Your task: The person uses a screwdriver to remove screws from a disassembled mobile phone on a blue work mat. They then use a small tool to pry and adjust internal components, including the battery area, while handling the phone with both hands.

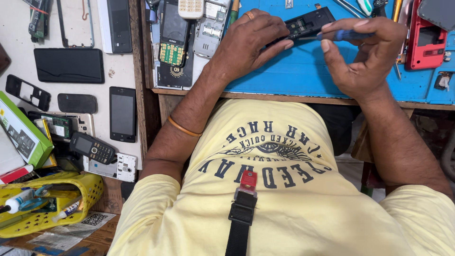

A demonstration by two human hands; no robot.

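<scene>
**A:** Where are the hands, and what do they hold?

**B:** Both are at the far edge of the view, over a blue worktop [303,71]. The left hand [249,45] lies curled over the left end of an opened black phone body [305,23], fingers pressed together on it, a ring on one finger. The right hand [365,54] pinches a blue-handled screwdriver [343,34] between thumb and fingertips, its thin shaft pointing left and meeting the phone body.

**A:** So the phone is on the bench?

**B:** It sits at the far middle of the blue worktop, tilted, its open inside facing up (I cannot tell whether it rests flat or is lifted slightly).

**A:** What lies around it?

**B:** Far right, a red phone shell [425,40]. Left of the left hand, a cluster of keypad phones and bare circuit boards [173,40]. Further left, on a pale surface [118,71], a dark rectangular panel [68,65], a black touchscreen phone [122,114] and a small black keypad phone [92,148]. At the near left, a yellow basket [90,189] holds tubes, with a green box [23,132] just beyond it. An orange bangle [184,128] circles the left forearm.
</scene>
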